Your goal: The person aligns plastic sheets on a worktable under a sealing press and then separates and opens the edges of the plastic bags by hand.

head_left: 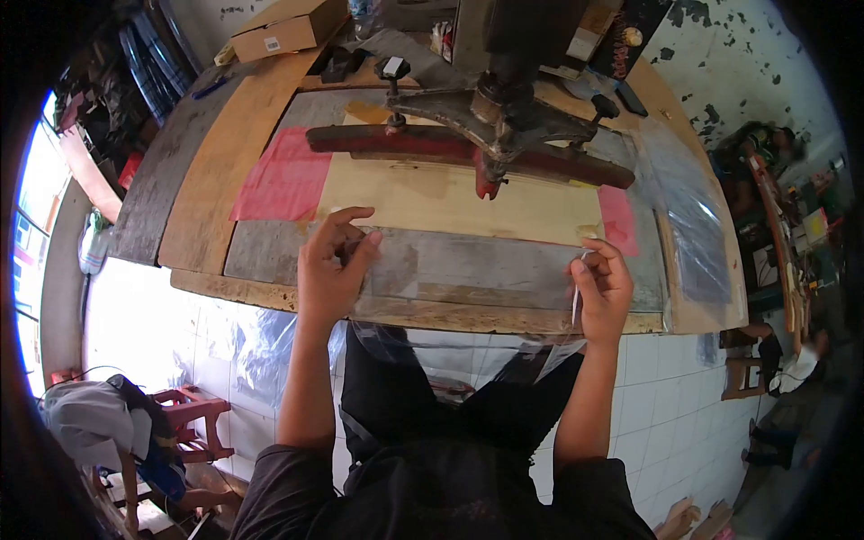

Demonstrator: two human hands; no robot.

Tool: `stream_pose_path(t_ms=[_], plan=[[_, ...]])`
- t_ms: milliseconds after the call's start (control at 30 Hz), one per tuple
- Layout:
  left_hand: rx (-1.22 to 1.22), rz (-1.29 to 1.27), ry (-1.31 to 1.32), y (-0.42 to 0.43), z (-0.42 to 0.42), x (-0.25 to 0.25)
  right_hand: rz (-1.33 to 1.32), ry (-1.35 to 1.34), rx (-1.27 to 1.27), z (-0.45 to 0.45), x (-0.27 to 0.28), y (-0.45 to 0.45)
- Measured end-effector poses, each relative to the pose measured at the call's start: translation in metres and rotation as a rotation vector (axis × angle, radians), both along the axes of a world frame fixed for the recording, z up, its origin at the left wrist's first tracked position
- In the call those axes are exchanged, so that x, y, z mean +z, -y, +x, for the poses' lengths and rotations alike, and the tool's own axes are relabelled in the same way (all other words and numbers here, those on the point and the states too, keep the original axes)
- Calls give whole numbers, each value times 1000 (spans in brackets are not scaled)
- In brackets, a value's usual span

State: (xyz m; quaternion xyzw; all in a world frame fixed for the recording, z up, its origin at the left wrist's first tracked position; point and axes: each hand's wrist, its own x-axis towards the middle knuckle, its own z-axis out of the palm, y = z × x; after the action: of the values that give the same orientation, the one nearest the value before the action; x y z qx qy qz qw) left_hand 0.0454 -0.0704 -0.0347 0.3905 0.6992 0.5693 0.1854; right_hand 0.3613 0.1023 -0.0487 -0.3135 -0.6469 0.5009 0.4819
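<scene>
A clear plastic sheet [477,288] stretches between my two hands over the front edge of the workbench, its lower part hanging above my lap. On its left side, my left hand [335,263] has the thumb and curled fingers at the sheet's upper corner, with the index finger raised. My right hand [601,283] pinches the opposite edge, which shows as a white line beside the thumb. Beyond both hands lies a pale yellow panel [450,202], with pink pieces [286,175] at its ends. A red-edged metal press head [490,135] stands above that panel.
More clear plastic [688,225] lies on the bench's right side. A cardboard box [288,29] and a dark phone [630,97] sit toward the back. At lower left is a red stool [193,414]. Other people's limbs show at the right, with hands [684,517] at the bottom.
</scene>
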Motion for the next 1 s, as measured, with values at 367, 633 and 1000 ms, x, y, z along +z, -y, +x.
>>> stream_pose_path(t_ms=[367,633,1000], plan=[[-259,202,-722,27,91,60,297,82,174,-2,55,97],[-389,271,-553,34,103,71,439,89,141,-7,66,112],[186,217,-904,55,71,34,236,-39,-120,16,78,81]])
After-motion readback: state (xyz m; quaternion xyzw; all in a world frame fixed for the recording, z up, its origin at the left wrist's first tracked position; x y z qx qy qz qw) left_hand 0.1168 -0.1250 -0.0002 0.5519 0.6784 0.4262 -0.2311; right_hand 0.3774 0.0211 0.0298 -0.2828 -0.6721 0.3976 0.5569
